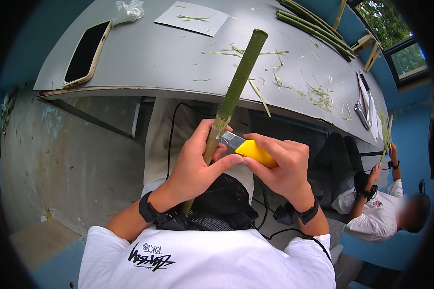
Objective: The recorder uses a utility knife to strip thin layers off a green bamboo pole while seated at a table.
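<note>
I see the left hand [194, 151] gripping the stalk [241, 77], the right hand [287, 159] clasping a yellow cutter [255, 152] at it; peeled-looking below, green remaining above (shavings [320, 96] to its right).

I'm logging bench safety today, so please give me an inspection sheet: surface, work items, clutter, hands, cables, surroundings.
Surface: grey table, strewn with green shavings.
Work items: green stalk, paler toward its lower end; yellow cutter, blade out, at the stalk.
Clutter: phone, plastic bag, white sheet with shavings on it, more stalks at the far edge.
Hands: left hand grips the stalk; right hand holds the cutter.
Cables: black cable over the trousers; another near the right wrist.
Surroundings: co-worker at right, window beyond.
</note>
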{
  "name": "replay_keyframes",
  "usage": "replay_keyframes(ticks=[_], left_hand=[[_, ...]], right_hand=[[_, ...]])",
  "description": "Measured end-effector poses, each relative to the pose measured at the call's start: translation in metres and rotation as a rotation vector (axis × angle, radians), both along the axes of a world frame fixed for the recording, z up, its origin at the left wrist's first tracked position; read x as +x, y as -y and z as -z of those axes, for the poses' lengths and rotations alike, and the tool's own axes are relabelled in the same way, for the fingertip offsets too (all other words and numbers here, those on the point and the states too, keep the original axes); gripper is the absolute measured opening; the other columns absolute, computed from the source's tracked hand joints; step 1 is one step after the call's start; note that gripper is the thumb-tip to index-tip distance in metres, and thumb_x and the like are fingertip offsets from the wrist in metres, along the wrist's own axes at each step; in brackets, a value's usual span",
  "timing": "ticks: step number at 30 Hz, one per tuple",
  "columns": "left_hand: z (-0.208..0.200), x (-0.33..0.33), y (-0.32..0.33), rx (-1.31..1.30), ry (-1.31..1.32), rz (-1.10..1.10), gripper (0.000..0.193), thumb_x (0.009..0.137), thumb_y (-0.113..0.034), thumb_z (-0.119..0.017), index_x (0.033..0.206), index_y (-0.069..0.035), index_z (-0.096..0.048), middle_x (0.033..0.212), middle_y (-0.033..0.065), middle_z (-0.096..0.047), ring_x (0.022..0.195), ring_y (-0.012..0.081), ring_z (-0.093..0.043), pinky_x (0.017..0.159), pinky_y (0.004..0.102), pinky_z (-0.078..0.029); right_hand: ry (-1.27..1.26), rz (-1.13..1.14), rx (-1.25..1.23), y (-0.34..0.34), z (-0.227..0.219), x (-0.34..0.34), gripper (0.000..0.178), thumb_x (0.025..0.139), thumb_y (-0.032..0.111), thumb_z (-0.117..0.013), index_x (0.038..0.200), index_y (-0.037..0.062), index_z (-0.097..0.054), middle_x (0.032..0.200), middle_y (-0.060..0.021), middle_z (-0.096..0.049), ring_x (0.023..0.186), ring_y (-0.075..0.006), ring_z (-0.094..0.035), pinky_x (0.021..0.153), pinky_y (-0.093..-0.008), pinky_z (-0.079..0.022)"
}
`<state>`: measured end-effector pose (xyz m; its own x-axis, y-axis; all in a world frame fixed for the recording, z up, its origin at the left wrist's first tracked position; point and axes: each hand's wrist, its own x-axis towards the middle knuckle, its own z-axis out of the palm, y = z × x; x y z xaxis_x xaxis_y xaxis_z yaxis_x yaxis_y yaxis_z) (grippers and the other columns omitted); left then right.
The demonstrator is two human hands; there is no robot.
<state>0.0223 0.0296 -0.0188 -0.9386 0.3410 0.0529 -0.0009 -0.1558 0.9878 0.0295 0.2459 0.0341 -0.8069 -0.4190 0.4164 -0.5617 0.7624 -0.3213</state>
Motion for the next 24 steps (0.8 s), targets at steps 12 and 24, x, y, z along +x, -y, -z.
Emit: replay_keyframes(ticks=[12, 24], left_hand=[[0.010, 0.002, -0.006, 0.060, 0.014, -0.044, 0.043, 0.095, -0.021, -0.081, 0.123, -0.004, -0.053, 0.089, -0.0026, -0.056, 0.079, 0.0038, -0.051, 0.072, 0.0218, -0.046], [0.003, 0.001, -0.005, -0.119, -0.087, -0.092, 0.037, 0.097, -0.025, -0.077, 0.114, 0.001, -0.056, 0.076, 0.0037, -0.058, 0.067, 0.0100, -0.051, 0.062, 0.0276, -0.045]], right_hand=[[0.131, -0.068, -0.018, -0.002, -0.006, 0.000, 0.041, 0.086, 0.025, -0.078, 0.125, 0.0128, -0.072, 0.080, -0.0030, -0.073, 0.054, -0.0201, -0.065, 0.052, -0.0302, -0.048], [-0.019, -0.048, 0.132, -0.004, -0.007, -0.002, 0.053, 0.085, 0.028, -0.081, 0.136, 0.0169, -0.070, 0.067, 0.0020, -0.059, 0.046, -0.0165, -0.051, 0.047, -0.0306, -0.040]])
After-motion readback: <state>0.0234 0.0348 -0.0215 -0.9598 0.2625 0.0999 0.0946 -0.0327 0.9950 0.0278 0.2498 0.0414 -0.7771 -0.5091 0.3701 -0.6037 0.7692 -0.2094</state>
